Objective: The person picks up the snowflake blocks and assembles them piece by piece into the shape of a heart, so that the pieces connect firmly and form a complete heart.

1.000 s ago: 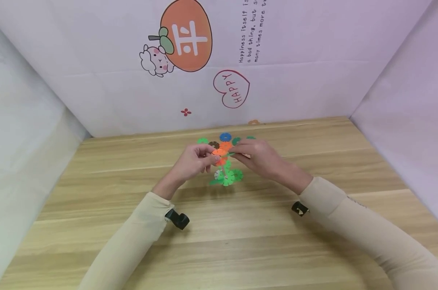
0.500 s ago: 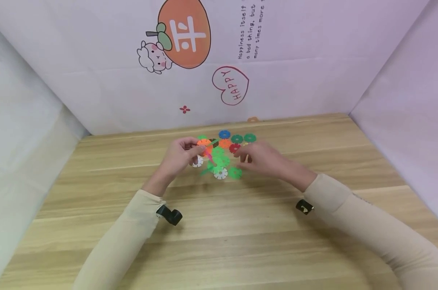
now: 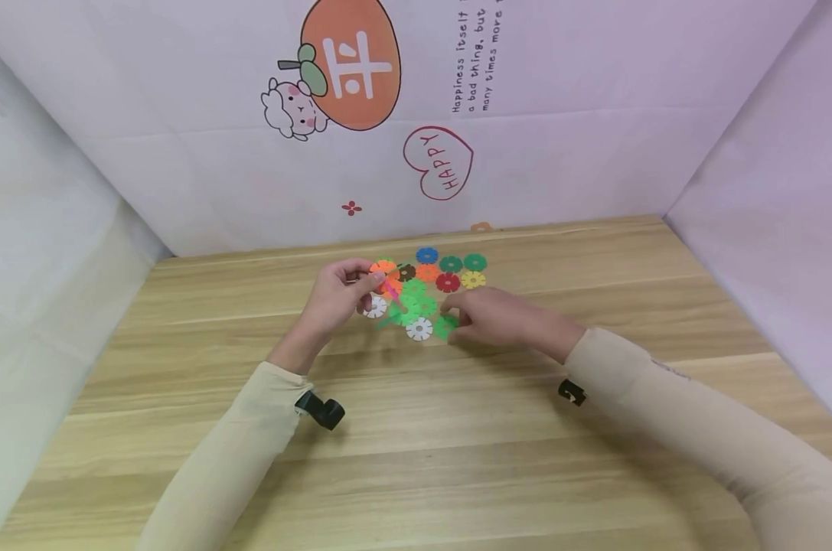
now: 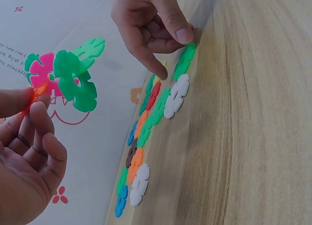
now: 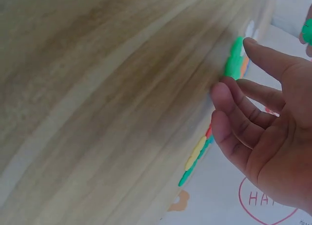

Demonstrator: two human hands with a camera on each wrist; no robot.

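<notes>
In the head view my left hand [image 3: 329, 302] pinches the edge of an orange snowflake disc [image 3: 383, 266], part of a joined cluster held above the table. A pink disc [image 4: 42, 65] and several green discs [image 4: 78, 91] make up the rest of it in the left wrist view. Over the right front of the loose discs is my right hand [image 3: 494, 315]. Its thumb and forefinger are apart, around a flat green disc [image 4: 185, 62]; the thumb tip is at that disc's edge, and whether it touches I cannot tell.
Loose discs lie flat on the wooden table [image 3: 429, 459]: white [image 3: 419, 330], red [image 3: 448, 282], yellow [image 3: 474, 280], blue [image 3: 426, 255], brown [image 3: 406, 273] and several green. A printed white backdrop [image 3: 560, 153] rises behind the table.
My left hand has carried the cluster left, away from the right hand. My right hand has let the cluster go and come down to the green disc at the front right.
</notes>
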